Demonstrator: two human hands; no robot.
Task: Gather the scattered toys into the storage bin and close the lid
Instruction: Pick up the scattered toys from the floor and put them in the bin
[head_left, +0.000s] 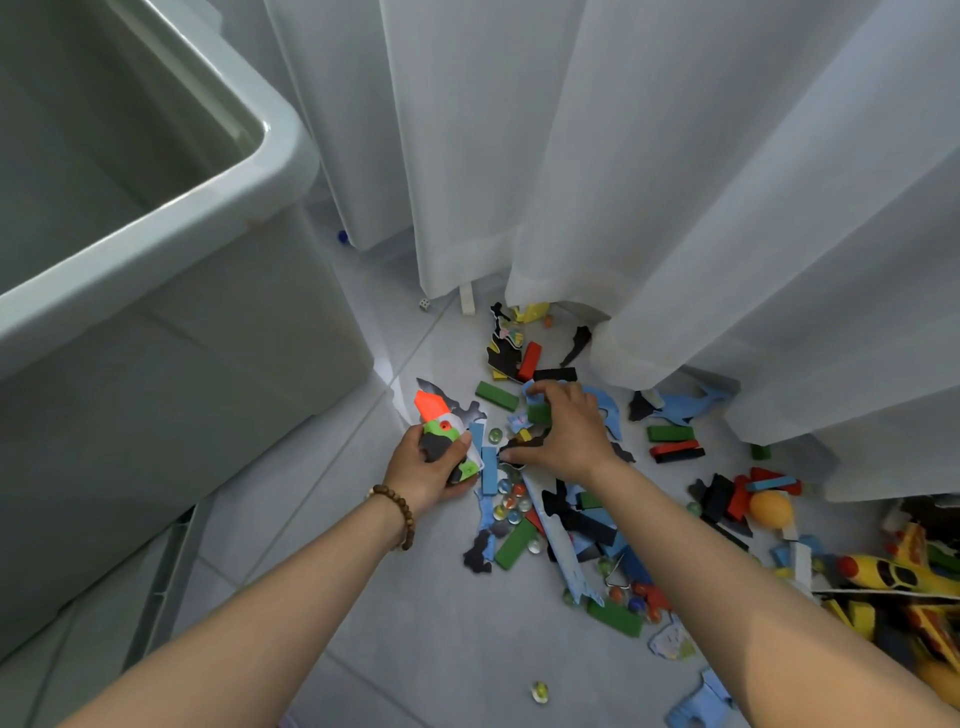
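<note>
The pale green storage bin (218, 208) stands open at the upper left, its inside in shadow. Toys lie scattered over the white floor: green, red, black and blue blocks, foam puzzle pieces and glass marbles (511, 501). My left hand (428, 470) is shut on a toy blaster (441, 431) with an orange tip and a green and grey body, low over the floor. Just to its right my right hand (563, 431) is closed over a handful of pieces, a green block (539, 413) and blue foam among them.
White curtains (623, 156) hang to the floor behind the pile and cover some toys. A yellow foam plane (898, 577) and an orange ball (772, 510) lie at the right. What looks like the bin's lid (161, 582) lies on the floor below the bin. A lone marble (540, 691) sits near me.
</note>
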